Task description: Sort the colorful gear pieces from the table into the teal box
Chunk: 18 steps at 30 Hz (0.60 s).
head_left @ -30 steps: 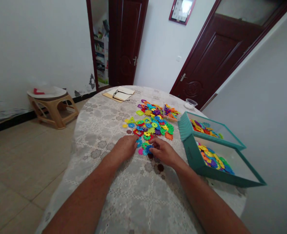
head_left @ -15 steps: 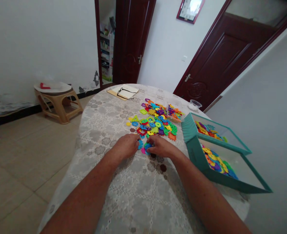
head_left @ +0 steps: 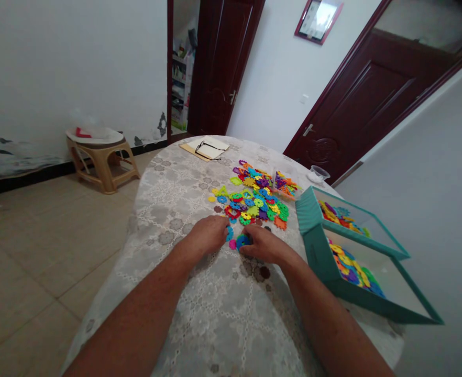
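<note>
A heap of small coloured plastic interlocking pieces lies spread on the round table. Both hands rest on the cloth at the near edge of that heap. My left hand is curled with its fingertips against a blue piece. My right hand has its fingers closed round a small cluster of blue and pink pieces. The two hands almost touch, with the cluster between them.
A teal box and its lid, both holding more pieces, stand at the right. A notebook with glasses and a clear cup sit at the far side. A wooden stool stands on the floor left.
My head has turned, so the scene has shifted right and down in view. My right hand has drawn closer to the left and closed on the blue and pink pieces.
</note>
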Tool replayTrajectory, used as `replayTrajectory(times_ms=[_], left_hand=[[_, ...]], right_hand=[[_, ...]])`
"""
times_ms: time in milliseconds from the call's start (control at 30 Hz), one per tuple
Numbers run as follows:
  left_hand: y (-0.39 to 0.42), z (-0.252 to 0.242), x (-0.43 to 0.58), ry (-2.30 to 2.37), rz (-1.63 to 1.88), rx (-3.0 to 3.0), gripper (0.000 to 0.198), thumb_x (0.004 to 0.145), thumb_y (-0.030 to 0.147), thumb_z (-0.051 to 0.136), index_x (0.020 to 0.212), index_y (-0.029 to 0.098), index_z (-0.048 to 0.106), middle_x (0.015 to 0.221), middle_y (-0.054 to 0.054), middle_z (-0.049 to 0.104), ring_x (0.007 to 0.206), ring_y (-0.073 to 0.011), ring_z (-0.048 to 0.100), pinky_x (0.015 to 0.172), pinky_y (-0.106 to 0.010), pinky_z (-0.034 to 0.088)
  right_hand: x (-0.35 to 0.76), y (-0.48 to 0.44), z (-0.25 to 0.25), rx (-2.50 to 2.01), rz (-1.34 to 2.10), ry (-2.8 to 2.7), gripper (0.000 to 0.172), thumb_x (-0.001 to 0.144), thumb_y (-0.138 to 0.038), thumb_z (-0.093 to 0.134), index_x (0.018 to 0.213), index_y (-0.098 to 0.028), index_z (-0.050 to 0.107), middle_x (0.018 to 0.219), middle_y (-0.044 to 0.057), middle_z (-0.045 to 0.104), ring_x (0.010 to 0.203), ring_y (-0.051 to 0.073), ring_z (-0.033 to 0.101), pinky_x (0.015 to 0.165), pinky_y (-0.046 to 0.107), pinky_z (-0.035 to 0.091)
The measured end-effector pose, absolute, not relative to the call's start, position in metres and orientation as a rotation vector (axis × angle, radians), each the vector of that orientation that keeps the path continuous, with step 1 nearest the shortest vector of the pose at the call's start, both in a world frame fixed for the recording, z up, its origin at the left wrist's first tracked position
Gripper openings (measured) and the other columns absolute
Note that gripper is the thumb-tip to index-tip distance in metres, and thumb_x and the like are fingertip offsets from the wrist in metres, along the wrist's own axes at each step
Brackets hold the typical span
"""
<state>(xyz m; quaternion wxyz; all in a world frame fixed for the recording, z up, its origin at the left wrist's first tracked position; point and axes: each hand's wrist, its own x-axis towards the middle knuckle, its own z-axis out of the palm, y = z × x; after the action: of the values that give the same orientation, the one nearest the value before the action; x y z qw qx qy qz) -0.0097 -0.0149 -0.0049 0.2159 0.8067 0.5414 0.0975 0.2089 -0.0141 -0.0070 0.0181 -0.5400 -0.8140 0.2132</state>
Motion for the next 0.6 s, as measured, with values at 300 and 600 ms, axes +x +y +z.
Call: replayTrajectory(times_ms=[300,600], left_hand=[[-0.014,-0.007,-0.009,1.496,0.284,2.195,0.026,0.094,0.019,0.054,0.106,0.020,0.077,0.113,-0.015,0.078,0.105,-0.0290,0.071,0.091,-0.035,0.049],[-0.016,-0.003,-0.010,1.511,0.229,2.239,0.028,0.095,0.021,0.051,0.106,0.018,0.077,0.112,-0.017,0.078,0.102,-0.0291,0.071,0.087,-0.035,0.050]], right_hand=[[0.207,-0.012,-0.005,-1.691,0.665,-2.573,0.022,0.081,-0.030,0.075,0.099,-0.020,0.066,0.096,0.004,0.068,0.082,0.018,0.057,0.066,0.027,0.033],[0.205,-0.028,-0.007,-1.649,0.711,-2.484,0.018,0.083,-0.023,0.070,0.097,-0.022,0.058,0.090,0.000,0.066,0.081,0.017,0.057,0.066,0.025,0.032]])
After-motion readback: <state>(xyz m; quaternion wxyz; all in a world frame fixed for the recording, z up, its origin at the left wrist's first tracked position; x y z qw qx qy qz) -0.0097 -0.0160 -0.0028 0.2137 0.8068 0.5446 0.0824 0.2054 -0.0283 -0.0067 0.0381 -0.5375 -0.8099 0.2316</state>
